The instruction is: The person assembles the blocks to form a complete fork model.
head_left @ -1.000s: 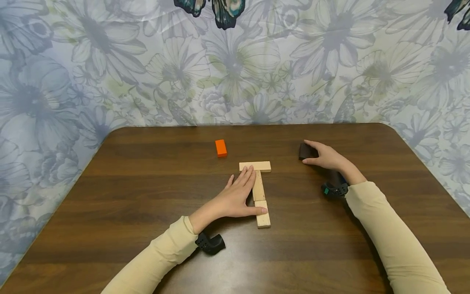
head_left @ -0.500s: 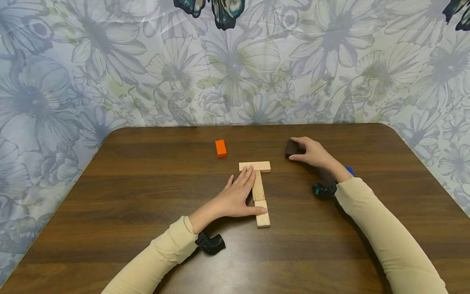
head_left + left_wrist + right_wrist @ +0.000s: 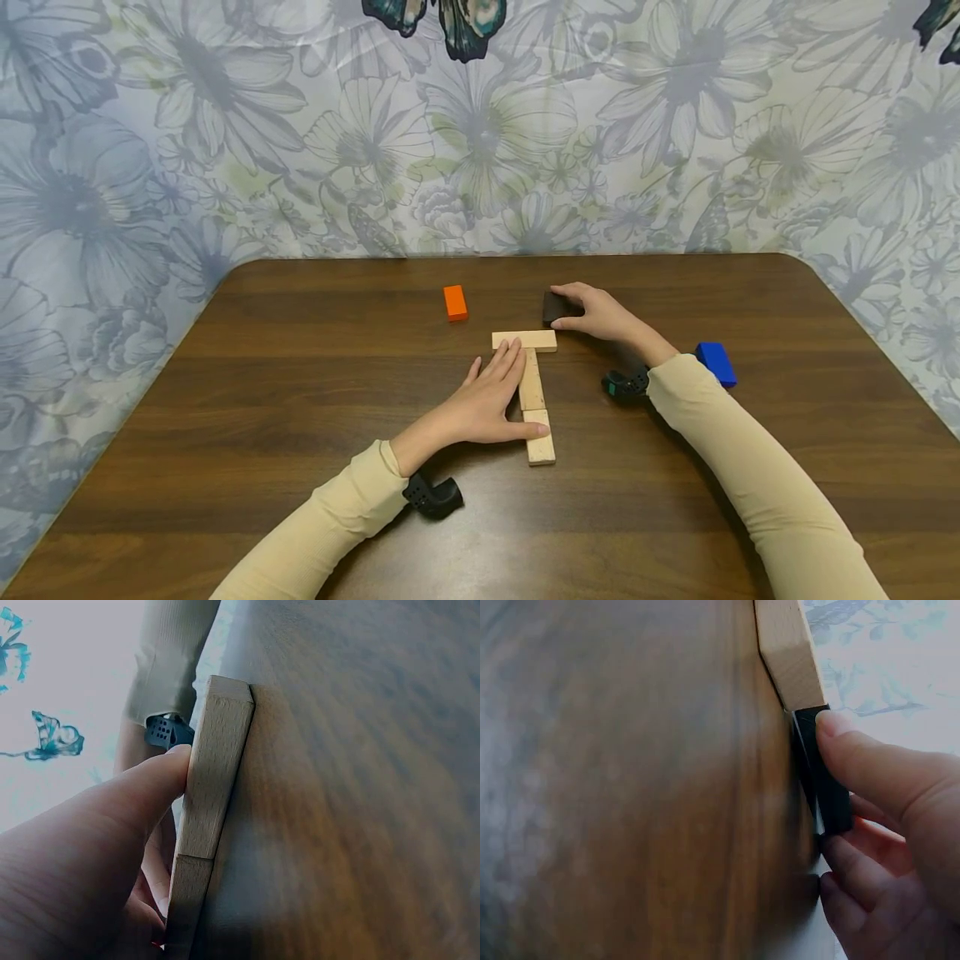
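Three pale wooden blocks lie in a T on the table: a crosswise block [image 3: 536, 340] at the top, a middle block [image 3: 532, 382] below it and a lower block [image 3: 539, 450] end to end with that. My left hand [image 3: 480, 412] rests along their left side, its fingers extended. Its thumb touches the lower block, seen close in the left wrist view. My right hand [image 3: 600, 314] pinches a black block [image 3: 557, 308] between thumb and fingers, behind the crosswise block's right end. In the right wrist view, the thumb is on one end of the black block [image 3: 825, 772].
An orange block [image 3: 455, 303] lies behind and left of the T. At the right, a blue block [image 3: 716, 364] sits beside the right sleeve, which partly covers it. The brown wooden table [image 3: 225, 433] ends at the back against a flowered wall covering [image 3: 480, 167].
My right hand has moved left with the black block, bringing it near the T's crosswise block. The blue block has come out from behind the right arm. My left hand keeps its place.
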`<state>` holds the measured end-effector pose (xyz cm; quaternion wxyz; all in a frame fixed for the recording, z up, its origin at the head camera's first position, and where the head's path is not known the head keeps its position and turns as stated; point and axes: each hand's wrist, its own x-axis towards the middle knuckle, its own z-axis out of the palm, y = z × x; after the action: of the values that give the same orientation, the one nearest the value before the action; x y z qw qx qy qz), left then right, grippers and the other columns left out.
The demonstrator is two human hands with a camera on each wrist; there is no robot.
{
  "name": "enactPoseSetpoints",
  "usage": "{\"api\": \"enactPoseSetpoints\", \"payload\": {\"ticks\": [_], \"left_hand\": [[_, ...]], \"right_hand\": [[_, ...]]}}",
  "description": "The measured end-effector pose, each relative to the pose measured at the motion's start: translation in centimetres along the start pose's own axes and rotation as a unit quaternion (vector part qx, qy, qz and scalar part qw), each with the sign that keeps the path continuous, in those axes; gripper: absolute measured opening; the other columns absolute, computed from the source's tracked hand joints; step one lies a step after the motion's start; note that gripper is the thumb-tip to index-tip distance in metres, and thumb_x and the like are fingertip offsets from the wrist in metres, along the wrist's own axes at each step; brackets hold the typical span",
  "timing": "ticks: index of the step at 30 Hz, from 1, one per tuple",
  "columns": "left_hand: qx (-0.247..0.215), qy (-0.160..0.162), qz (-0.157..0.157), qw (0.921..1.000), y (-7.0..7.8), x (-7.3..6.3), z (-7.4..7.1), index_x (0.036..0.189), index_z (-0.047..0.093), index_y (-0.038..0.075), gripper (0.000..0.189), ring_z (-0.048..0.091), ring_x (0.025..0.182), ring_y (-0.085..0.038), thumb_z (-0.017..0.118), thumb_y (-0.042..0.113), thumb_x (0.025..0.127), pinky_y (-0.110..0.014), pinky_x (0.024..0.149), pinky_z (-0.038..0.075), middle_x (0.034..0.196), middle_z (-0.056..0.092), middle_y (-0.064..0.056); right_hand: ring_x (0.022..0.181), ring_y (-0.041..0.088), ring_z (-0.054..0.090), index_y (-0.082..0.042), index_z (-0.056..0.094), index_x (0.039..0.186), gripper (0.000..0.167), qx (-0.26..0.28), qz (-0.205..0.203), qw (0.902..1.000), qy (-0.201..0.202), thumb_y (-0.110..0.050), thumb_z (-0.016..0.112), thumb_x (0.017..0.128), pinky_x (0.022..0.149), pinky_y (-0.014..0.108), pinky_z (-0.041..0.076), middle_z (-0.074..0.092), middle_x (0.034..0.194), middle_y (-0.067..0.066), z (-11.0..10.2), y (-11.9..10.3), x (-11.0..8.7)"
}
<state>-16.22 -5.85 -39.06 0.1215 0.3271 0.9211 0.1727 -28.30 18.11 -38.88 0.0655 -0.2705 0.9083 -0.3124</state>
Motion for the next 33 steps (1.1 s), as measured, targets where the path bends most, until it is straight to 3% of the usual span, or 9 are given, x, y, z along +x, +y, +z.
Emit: {"api": "enactPoseSetpoints", "payload": {"ticks": [8,33], "left_hand": [[0.001,-0.003,-0.003,1.0000,-0.10,0.05,0.07,0.149,-0.001,0.004,0.105,-0.014,0.138,-0.019,0.052,0.066,0.083,-0.050,0.108,0.000,0.154,-0.012,-0.009],[-0.006,0.005,0.001,1.0000,-0.03,-0.03,0.13,0.149,0.000,0.002,0.105,-0.013,0.138,-0.020,0.053,0.064,0.083,-0.052,0.107,0.001,0.154,-0.010,-0.011]], "right_hand": [[0.133,0.034,0.028,0.004,0.033,0.143,0.063,-0.007,-0.017,0.9994,-0.028,-0.020,0.062,0.092,0.105,0.046,0.024,0.033,0.144,0.022,-0.11,0.12,-0.02],[0.131,0.034,0.031,0.002,0.033,0.143,0.065,0.018,-0.033,0.9983,-0.045,-0.018,0.065,0.090,0.103,0.048,0.027,0.033,0.144,0.021,-0.01,-0.09,-0.89]]}}
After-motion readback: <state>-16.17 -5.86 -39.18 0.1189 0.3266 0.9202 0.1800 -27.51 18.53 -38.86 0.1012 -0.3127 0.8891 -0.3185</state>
